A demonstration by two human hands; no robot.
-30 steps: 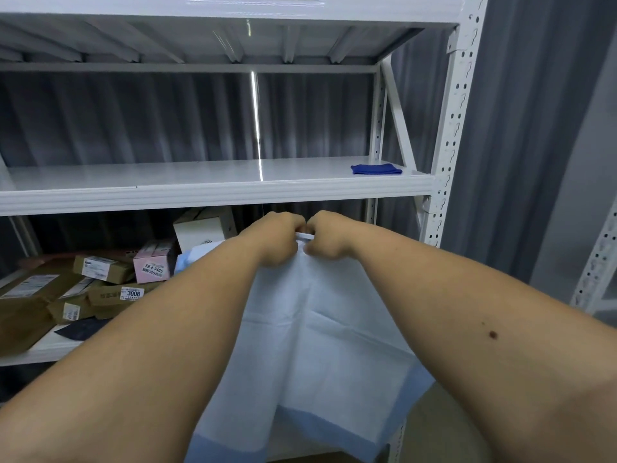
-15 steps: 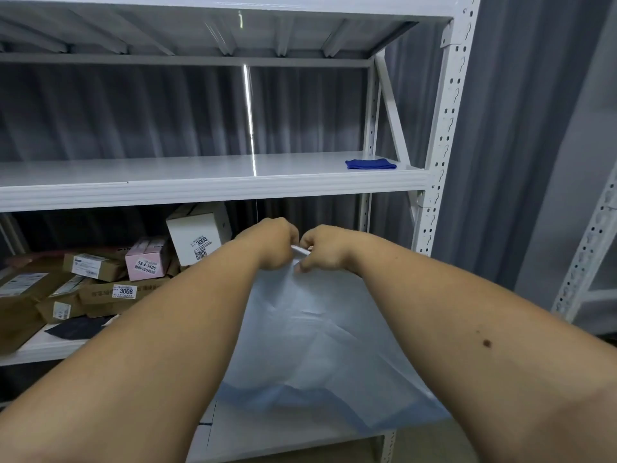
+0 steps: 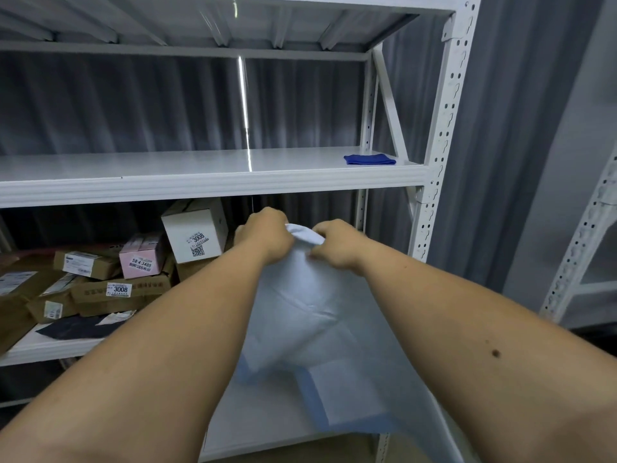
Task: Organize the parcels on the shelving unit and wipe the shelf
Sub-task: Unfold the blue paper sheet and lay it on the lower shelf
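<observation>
The fingers of the left hand point(image 3: 267, 236) and right hand point(image 3: 337, 243) are curled tight, pinching the bunched top of a pale plastic bag point(image 3: 310, 315) before the shelving unit point(image 3: 213, 182).

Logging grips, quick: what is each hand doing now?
Left hand: grips the white, blue-edged plastic bag.
Right hand: grips the same bag.

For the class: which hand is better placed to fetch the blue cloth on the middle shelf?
Probably the right hand: the blue cloth lies above it, at the shelf's right end.
</observation>
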